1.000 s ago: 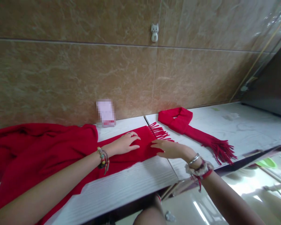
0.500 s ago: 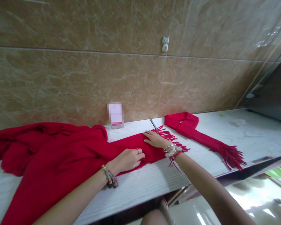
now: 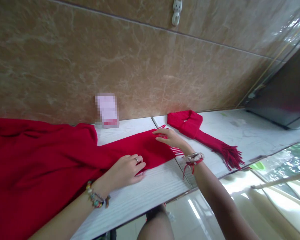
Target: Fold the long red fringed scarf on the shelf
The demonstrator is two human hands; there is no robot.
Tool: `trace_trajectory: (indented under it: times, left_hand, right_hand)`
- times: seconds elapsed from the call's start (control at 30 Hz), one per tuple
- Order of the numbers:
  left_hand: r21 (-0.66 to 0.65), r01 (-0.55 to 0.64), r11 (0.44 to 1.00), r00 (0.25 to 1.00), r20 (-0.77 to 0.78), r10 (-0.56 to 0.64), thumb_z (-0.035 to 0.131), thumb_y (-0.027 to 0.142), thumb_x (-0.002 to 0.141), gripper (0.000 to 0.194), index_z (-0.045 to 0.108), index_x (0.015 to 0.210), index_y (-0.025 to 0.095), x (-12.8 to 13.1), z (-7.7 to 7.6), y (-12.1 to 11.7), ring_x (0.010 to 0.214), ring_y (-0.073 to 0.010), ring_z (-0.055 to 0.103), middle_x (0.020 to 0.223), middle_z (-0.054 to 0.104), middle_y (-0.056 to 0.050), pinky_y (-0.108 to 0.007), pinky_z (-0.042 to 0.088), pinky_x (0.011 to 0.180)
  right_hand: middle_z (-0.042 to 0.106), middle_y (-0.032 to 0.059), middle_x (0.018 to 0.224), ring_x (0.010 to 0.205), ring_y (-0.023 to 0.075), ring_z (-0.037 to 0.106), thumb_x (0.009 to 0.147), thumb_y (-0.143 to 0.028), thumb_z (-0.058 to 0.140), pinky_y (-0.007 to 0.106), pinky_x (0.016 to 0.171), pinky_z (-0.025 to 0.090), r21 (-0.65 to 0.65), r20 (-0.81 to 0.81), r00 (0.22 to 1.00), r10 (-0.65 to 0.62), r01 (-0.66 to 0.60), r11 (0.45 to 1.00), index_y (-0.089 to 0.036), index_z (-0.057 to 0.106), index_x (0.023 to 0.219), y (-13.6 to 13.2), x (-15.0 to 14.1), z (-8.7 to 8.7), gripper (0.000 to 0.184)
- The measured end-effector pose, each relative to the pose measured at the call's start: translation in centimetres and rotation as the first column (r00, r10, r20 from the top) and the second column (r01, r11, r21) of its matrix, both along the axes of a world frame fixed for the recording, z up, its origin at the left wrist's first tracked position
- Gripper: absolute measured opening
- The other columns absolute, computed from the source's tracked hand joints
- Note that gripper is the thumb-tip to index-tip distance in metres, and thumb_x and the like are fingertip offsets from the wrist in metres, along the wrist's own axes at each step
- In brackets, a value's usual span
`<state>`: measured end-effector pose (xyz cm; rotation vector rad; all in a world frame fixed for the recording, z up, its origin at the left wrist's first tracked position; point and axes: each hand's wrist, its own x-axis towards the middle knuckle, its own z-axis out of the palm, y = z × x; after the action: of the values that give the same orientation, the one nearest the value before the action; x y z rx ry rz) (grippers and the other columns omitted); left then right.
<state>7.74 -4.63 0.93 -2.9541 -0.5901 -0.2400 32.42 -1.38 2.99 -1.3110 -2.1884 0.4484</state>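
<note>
A large red scarf (image 3: 133,150) stretches along the white counter, its right part flattened into a strip and its left part heaped in loose folds. My left hand (image 3: 126,171), a ring on one finger, is curled at the near edge of the strip, with cloth between thumb and fingers. Over the fringed right end lies my right hand (image 3: 171,138), fingers stretched out and spread, palm down; it covers part of the fringe. Farther right sits a second red scarf (image 3: 185,125), narrow, folded into a loop with its fringe hanging toward the counter's front edge.
A pale pink, blurred-out box or card (image 3: 107,110) leans against the brown tiled wall (image 3: 130,66). A white cat-shaped hook (image 3: 177,13) is fixed to the wall. The white counter (image 3: 150,186) has a seam near its middle. A dark appliance (image 3: 282,86) stands at the right end.
My right hand has moved onto the fringe, and its fingers have lifted somewhat. My left hand stays by the near edge. The view has tilted and shifted, so the wall hook appears higher.
</note>
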Motion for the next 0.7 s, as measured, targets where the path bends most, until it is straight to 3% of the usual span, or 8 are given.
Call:
trace_trajectory:
  times: [0.07,0.17,0.27,0.37,0.57,0.7]
  left_hand:
    - [-0.025,-0.020,0.999,1.000,-0.011,0.020,0.057,0.034,0.079,0.023,0.060,0.095,0.018,0.0,0.2,-0.2,0.087,-0.0198,0.056,0.095,0.061,-0.006,-0.031,0.045,0.075]
    - [-0.020,-0.047,0.999,0.998,-0.049,0.046,0.055,0.019,0.078,0.023,0.060,0.101,0.018,-0.2,0.4,0.0,0.089,-0.0201,0.058,0.098,0.063,-0.006,-0.032,0.046,0.077]
    - [-0.031,-0.102,0.994,0.993,-0.059,0.100,0.049,0.003,0.074,0.043,0.055,0.115,0.017,-0.5,0.2,0.4,0.091,-0.0185,0.059,0.101,0.064,-0.007,-0.029,0.047,0.079]
    - [-0.137,-0.189,0.972,0.980,0.043,0.196,0.042,0.002,0.076,0.052,0.046,0.125,0.018,-0.6,-0.1,0.8,0.092,-0.0160,0.060,0.106,0.063,-0.007,-0.027,0.048,0.081]
    - [-0.411,-0.235,0.881,0.897,0.256,0.359,0.041,0.009,0.078,0.048,0.045,0.125,0.019,-0.7,-0.6,1.6,0.093,-0.0156,0.060,0.108,0.063,-0.006,-0.028,0.047,0.084]
    - [-0.401,-0.191,0.896,0.887,0.321,0.333,0.042,0.007,0.077,0.048,0.046,0.123,0.018,-0.8,-0.8,1.9,0.093,-0.0153,0.061,0.108,0.063,-0.007,-0.028,0.047,0.084]
  right_hand:
    - [0.066,0.0060,0.100,0.091,0.0164,0.061,0.080,-0.025,0.055,0.031,0.082,0.047,-0.062,0.012,1.000,0.009,-0.008,0.998,-0.017,0.063,0.102,-0.8,0.7,0.8,0.025]
    - [0.067,0.0057,0.097,0.088,0.0158,0.061,0.080,-0.024,0.055,0.030,0.079,0.048,-0.096,0.044,0.999,0.028,-0.024,0.995,-0.017,0.063,0.101,-2.2,1.3,1.2,0.024]
    - [0.065,0.0066,0.100,0.090,0.0167,0.060,0.077,-0.021,0.058,0.031,0.080,0.048,-0.072,0.112,0.992,0.051,-0.043,0.996,-0.018,0.062,0.103,-4.1,1.7,0.8,0.026]
    - [0.062,0.0083,0.107,0.097,0.0190,0.057,0.074,-0.017,0.061,0.034,0.086,0.046,-0.001,0.176,0.984,0.026,-0.027,1.000,-0.018,0.059,0.108,-6.2,1.7,-0.3,0.034]
    - [0.057,0.0106,0.104,0.094,0.0191,0.056,0.076,-0.018,0.059,0.034,0.083,0.047,0.181,0.164,0.971,-0.176,0.146,0.973,-0.016,0.058,0.106,-7.9,0.8,-2.8,0.030]
    - [0.057,0.0099,0.099,0.087,0.0202,0.057,0.076,-0.019,0.059,0.033,0.074,0.049,0.232,0.238,0.898,-0.371,0.318,0.919,-0.016,0.058,0.100,-7.7,-0.2,-2.9,0.024]
